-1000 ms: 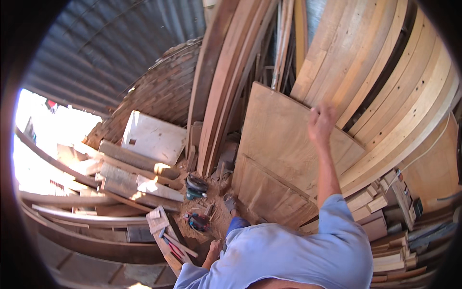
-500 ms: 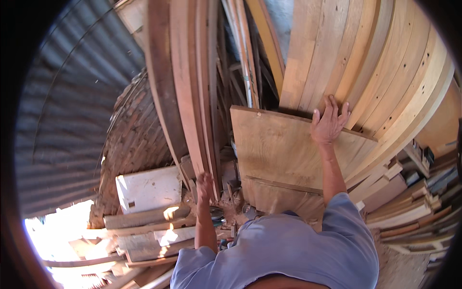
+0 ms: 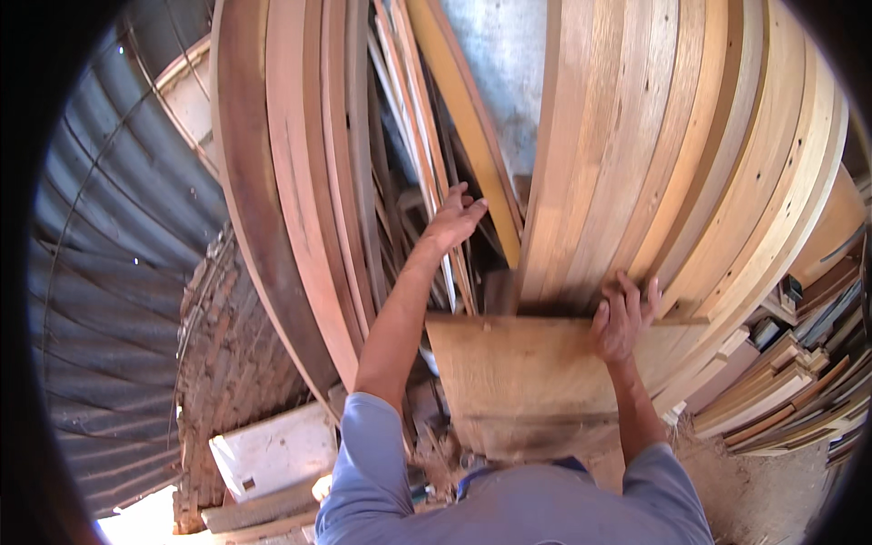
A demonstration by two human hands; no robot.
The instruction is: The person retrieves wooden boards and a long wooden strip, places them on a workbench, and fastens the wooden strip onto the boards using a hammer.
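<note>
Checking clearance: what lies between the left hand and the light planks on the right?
In the head view, the slanting yellow board lies between the left hand and the light planks; depth isn't clear.

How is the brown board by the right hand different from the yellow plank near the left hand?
The brown board is wide; the yellow plank is long and narrow.
The board is plain brown, but the plank's face is yellow.
The right hand is at the board's top edge; the left hand is beside the plank.
Both look flat and straight-edged.
</note>
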